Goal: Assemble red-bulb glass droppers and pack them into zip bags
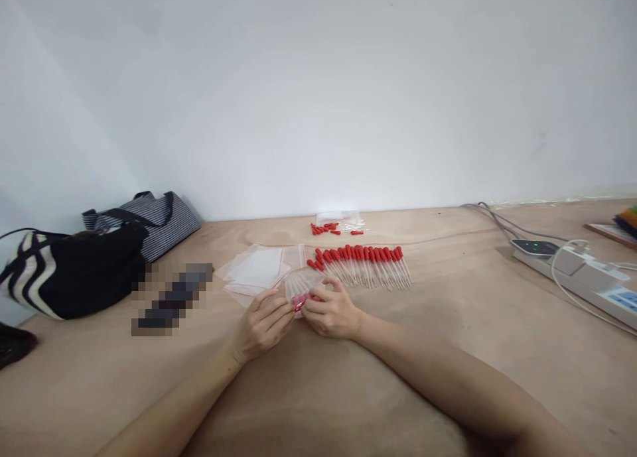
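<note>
Between my two hands lies a clear zip bag with several red-topped droppers in it, their clear stems pointing away from me. My left hand grips the bag's near left edge with bent fingers. At the near right edge, my right hand pinches the same bag, covering part of the red bulbs. Just beyond, a row of glass droppers with red rubber bulbs lies side by side, stems toward me. A fanned pile of flat clear zip bags is left of the row.
Loose red bulbs and a clear bag of thin tubes lie near the wall. Black and striped bags and a pixelated dark object are on the left. A power strip with cables is on the right.
</note>
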A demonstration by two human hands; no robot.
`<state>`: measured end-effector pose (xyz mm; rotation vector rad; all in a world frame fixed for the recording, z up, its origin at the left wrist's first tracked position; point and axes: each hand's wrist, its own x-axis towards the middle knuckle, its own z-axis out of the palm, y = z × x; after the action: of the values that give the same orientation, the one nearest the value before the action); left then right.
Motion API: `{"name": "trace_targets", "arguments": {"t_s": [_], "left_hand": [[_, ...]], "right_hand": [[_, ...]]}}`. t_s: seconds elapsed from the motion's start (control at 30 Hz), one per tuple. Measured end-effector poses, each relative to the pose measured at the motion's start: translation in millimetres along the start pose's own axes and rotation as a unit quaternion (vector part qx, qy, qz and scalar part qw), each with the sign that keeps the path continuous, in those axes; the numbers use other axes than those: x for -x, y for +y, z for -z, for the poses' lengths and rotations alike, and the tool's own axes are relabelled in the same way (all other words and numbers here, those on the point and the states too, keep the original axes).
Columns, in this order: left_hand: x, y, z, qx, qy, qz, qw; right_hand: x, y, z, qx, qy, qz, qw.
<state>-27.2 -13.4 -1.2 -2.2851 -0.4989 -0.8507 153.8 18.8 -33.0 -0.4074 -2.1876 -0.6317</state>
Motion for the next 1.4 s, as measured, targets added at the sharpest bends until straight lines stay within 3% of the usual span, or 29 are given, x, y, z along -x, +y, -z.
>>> {"name": "trace_targets", "arguments": {"t_s": [0.2,0.43,0.6,0.73,0.83,0.97,1.1,1.2,1.3,1.4], "left_hand": [[2.9,0.0,-0.2,0.003,0.009,0.003,1.000],[4.7,-0.7,3.5,0.026,-0.015,0.018,0.999],[8.6,-4.0,7.5,0.042,-0.025,0.053,0.997],[5.0,-2.8,6.3,0.047,-0.018,0.043,0.998],[3.6,-2.0,4.8,0.058,-0.014,0.033,0.998],[11.2,-7.7,5.5,0.087,-0.014,0.108,0.990],[19.6,-18.3,4.7,0.068,-0.009,0.232,0.970],[23.9,-23.4,-1.2,0.014,-0.033,0.272,0.962],[31.3,-27.2,-11.1,-0.065,-0.071,0.276,0.956],[41.8,-32.6,-21.5,-0.123,-0.120,0.290,0.941]], "right_hand": [[12.1,11.9,13.3,0.010,-0.016,-0.007,1.000],[27.6,27.9,25.7,0.016,0.013,-0.027,0.999],[31.6,36.4,32.2,0.013,-0.020,-0.093,0.995],[25.0,28.5,29.6,-0.054,-0.081,-0.104,0.990],[18.7,16.3,19.9,-0.038,-0.090,-0.085,0.992],[17.1,6.5,14.1,-0.046,-0.083,-0.115,0.989],[20.4,9.0,27.0,-0.188,-0.019,-0.231,0.954],[26.7,18.8,42.8,-0.262,0.065,-0.289,0.918],[40.9,38.8,61.9,-0.246,0.134,-0.329,0.902],[64.8,70.0,83.6,-0.143,0.183,-0.390,0.891]]}}
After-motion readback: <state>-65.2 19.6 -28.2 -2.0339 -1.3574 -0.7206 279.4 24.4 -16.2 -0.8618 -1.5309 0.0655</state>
